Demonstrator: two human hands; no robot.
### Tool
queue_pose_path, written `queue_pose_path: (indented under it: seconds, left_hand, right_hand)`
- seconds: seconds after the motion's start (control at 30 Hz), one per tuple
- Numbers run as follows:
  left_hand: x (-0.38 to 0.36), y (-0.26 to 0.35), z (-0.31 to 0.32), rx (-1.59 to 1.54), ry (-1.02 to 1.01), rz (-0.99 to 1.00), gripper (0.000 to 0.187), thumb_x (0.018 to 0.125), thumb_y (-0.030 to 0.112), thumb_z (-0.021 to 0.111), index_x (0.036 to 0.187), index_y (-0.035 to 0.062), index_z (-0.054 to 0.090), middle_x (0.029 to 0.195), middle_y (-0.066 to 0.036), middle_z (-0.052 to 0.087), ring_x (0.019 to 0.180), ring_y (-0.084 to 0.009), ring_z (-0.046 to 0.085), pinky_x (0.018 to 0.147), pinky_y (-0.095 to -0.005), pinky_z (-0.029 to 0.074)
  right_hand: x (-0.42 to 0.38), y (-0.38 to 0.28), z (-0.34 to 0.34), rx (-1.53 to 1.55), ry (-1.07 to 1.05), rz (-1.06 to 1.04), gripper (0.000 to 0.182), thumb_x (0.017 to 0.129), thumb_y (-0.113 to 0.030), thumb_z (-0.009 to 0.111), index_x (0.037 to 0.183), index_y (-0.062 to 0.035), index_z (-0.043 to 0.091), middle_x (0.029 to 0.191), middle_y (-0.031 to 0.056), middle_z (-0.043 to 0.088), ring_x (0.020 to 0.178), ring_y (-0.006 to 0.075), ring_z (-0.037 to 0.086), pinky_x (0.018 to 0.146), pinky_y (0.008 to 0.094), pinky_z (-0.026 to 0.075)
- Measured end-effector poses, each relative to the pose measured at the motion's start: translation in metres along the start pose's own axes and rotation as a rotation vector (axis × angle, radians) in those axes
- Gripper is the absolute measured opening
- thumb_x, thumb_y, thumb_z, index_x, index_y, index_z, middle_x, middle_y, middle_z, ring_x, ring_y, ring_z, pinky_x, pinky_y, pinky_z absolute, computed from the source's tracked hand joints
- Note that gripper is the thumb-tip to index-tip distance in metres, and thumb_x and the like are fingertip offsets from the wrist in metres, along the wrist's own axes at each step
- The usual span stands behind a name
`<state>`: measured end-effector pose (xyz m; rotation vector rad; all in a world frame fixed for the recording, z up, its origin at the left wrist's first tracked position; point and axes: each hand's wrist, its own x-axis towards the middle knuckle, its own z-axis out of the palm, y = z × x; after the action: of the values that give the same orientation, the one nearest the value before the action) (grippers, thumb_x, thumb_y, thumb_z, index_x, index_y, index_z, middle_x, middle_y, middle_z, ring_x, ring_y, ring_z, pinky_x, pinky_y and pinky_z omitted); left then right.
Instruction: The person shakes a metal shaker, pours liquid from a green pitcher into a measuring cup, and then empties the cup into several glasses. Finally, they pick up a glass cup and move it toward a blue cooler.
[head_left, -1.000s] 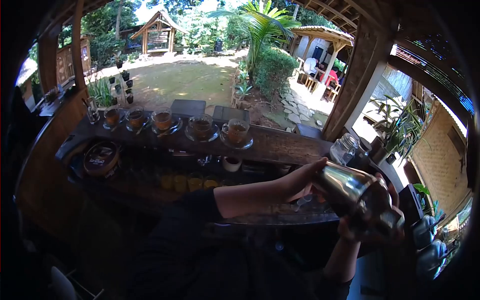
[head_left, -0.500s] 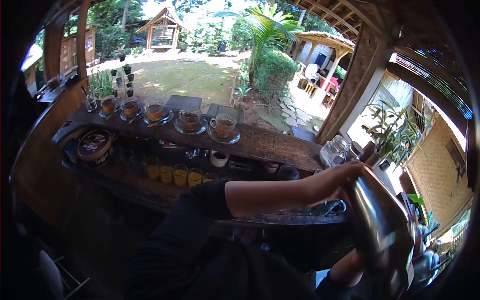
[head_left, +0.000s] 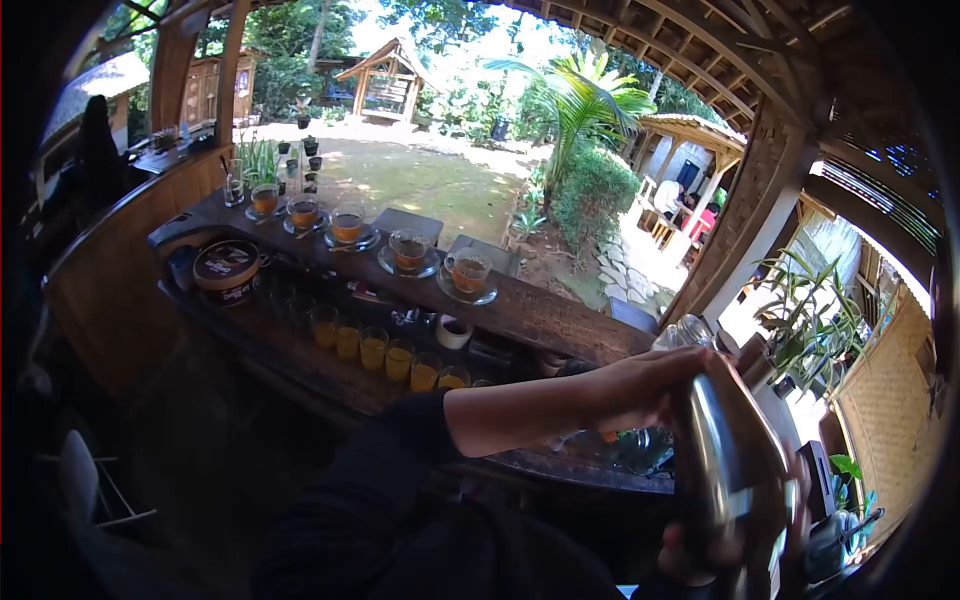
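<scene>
A shiny metal cocktail shaker is held tilted at the right, in front of the counter. My left hand reaches across from the left and is wrapped over its upper end. At the lower end, my right hand grips the shaker, blurred and partly hidden behind it. Several glasses of yellow-orange drink stand in a row on the lower counter. Along the raised ledge are several glass cups of amber drink on saucers.
A round brown tub sits at the counter's left end. Near the ledge's right end stands a glass jar. A white cup is under the ledge. A chair is at lower left; people sit under a hut beyond the garden.
My view has turned left, so the counter and garden appear shifted right. Both hands still hold the shaker, which has moved slightly left and down in the view.
</scene>
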<state>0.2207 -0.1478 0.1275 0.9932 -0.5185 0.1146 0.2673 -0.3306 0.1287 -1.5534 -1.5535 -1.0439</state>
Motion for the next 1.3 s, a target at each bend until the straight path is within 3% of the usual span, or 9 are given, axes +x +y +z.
queue_pose_path:
  seconds: [0.13, 0.33, 0.53, 0.73, 1.0, 1.1, 1.2, 1.27, 1.3]
  left_hand:
    - [0.006, 0.012, 0.018, 0.222, -0.067, 0.265, 0.047, 0.091, 0.046, 0.042, 0.119, 0.0087, 0.043, 0.099, -0.006, 0.056, 0.091, -0.0197, 0.055, 0.084, -0.041, 0.043]
    - [0.033, 0.0, -0.043, -0.118, 0.321, -0.259, 0.034, 0.094, 0.034, 0.036, 0.114, 0.0073, 0.046, 0.097, -0.008, 0.056, 0.093, -0.019, 0.057, 0.085, -0.0341, 0.044]
    - [0.013, 0.022, 0.006, 0.507, -0.172, 0.319, 0.04, 0.093, 0.04, 0.037, 0.114, 0.0069, 0.045, 0.11, -0.009, 0.051, 0.107, -0.021, 0.051, 0.084, -0.0366, 0.048]
    - [0.014, -0.019, -0.078, -0.031, 0.211, -0.053, 0.052, 0.093, 0.046, 0.036, 0.122, 0.003, 0.04, 0.109, -0.011, 0.055, 0.097, -0.0192, 0.055, 0.084, -0.0366, 0.046]
    - [-0.006, 0.051, -0.044, 0.576, -0.097, 0.505, 0.042, 0.091, 0.047, 0.039, 0.109, 0.0102, 0.05, 0.089, -0.005, 0.052, 0.079, -0.0148, 0.056, 0.059, -0.0304, 0.047]
    - [-0.006, 0.048, -0.104, -0.041, 0.237, -0.167, 0.044, 0.092, 0.039, 0.036, 0.115, 0.0033, 0.046, 0.104, -0.016, 0.055, 0.095, -0.0254, 0.056, 0.081, -0.0378, 0.047]
    - [-0.006, 0.042, -0.128, -0.157, 0.332, -0.172, 0.046, 0.091, 0.041, 0.037, 0.117, 0.0037, 0.044, 0.104, -0.018, 0.056, 0.093, -0.0263, 0.058, 0.081, -0.0385, 0.047]
    - [-0.026, 0.076, -0.085, -0.065, 0.154, 0.024, 0.037, 0.092, 0.033, 0.038, 0.112, 0.0037, 0.05, 0.103, -0.012, 0.054, 0.096, -0.0221, 0.054, 0.084, -0.0365, 0.044]
    - [-0.015, 0.067, -0.097, 0.531, 0.087, 0.406, 0.042, 0.091, 0.037, 0.04, 0.119, 0.0058, 0.044, 0.112, -0.014, 0.049, 0.1, -0.0248, 0.053, 0.083, -0.0393, 0.046]
  right_hand:
    - [-0.024, -0.007, 0.011, -0.201, 0.547, -0.078, 0.089, 0.076, -0.058, 0.054, 0.138, -0.0123, 0.01, 0.128, 0.028, 0.027, 0.11, 0.0418, 0.047, 0.081, 0.0492, 0.051]
    - [0.004, 0.069, 0.053, 0.182, 0.553, -0.275, 0.087, 0.07, -0.043, 0.069, 0.134, -0.0032, 0.026, 0.13, 0.0201, 0.035, 0.115, 0.0288, 0.045, 0.091, 0.0414, 0.045]
    - [-0.015, 0.015, 0.033, 0.024, 0.438, -0.207, 0.088, 0.07, -0.044, 0.07, 0.134, -0.005, 0.025, 0.13, 0.0207, 0.035, 0.115, 0.0301, 0.044, 0.093, 0.0427, 0.043]
    - [0.009, 0.057, 0.08, 0.136, 0.456, -0.151, 0.089, 0.069, -0.046, 0.071, 0.134, -0.0068, 0.024, 0.129, 0.0213, 0.035, 0.116, 0.0314, 0.043, 0.094, 0.0439, 0.041]
    - [0.014, -0.027, 0.073, 0.019, 0.377, -0.185, 0.091, 0.068, -0.047, 0.071, 0.134, -0.0093, 0.023, 0.128, 0.0221, 0.036, 0.117, 0.0331, 0.041, 0.095, 0.0456, 0.039]
    - [0.055, 0.019, 0.115, 0.144, 0.366, -0.187, 0.091, 0.067, -0.048, 0.072, 0.135, -0.0102, 0.023, 0.128, 0.0224, 0.036, 0.117, 0.0338, 0.041, 0.096, 0.0462, 0.038]
    - [0.072, 0.006, 0.129, 0.174, 0.307, -0.18, 0.092, 0.066, -0.045, 0.073, 0.134, -0.0102, 0.021, 0.128, 0.0218, 0.035, 0.117, 0.033, 0.04, 0.097, 0.0456, 0.037]
    - [0.064, -0.036, 0.115, 0.094, 0.237, -0.199, 0.094, 0.065, -0.042, 0.074, 0.134, -0.0098, 0.02, 0.128, 0.0211, 0.035, 0.118, 0.032, 0.039, 0.097, 0.0448, 0.036]
    - [0.06, -0.055, 0.111, 0.063, 0.246, -0.183, 0.094, 0.065, -0.041, 0.075, 0.134, -0.0097, 0.019, 0.128, 0.0207, 0.035, 0.118, 0.0314, 0.039, 0.098, 0.0444, 0.036]
